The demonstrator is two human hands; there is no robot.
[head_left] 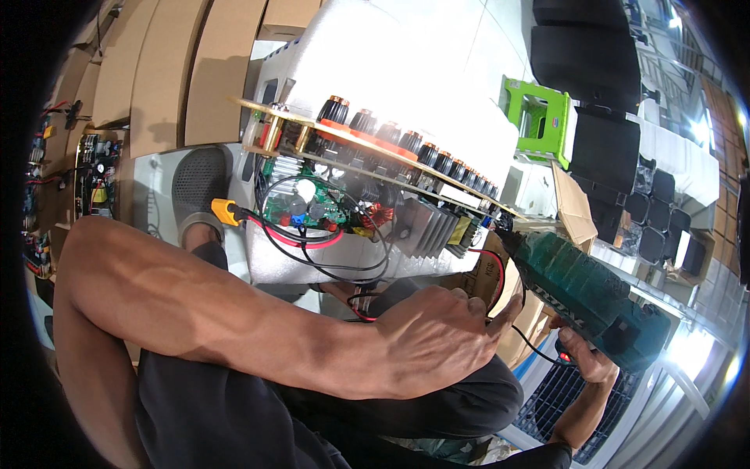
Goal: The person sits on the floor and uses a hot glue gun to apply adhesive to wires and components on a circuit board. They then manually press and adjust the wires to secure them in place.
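My left hand [441, 340] reaches across from the left, its fingers curled and closed around a thin red and black wire [501, 275] below the right end of a circuit board assembly. The fingertips are partly hidden. My right hand [584, 356] grips the handle of a teal gun-shaped power tool [586, 297], whose narrow dark nozzle points at that same end. The circuit board assembly [367, 160] stands on edge, with a row of black capacitors [410, 142], a grey finned heat sink [430, 229] and a green board [293, 205]. Looped cables end in a yellow connector [225, 211].
White foam [437, 55] lies under and behind the assembly. Cardboard boxes [168, 74] line the far left, with more circuit assemblies [98, 176] beside them. A green step stool [539, 121] stands at the back right. Near my right forearm is a dark plastic grid [547, 399].
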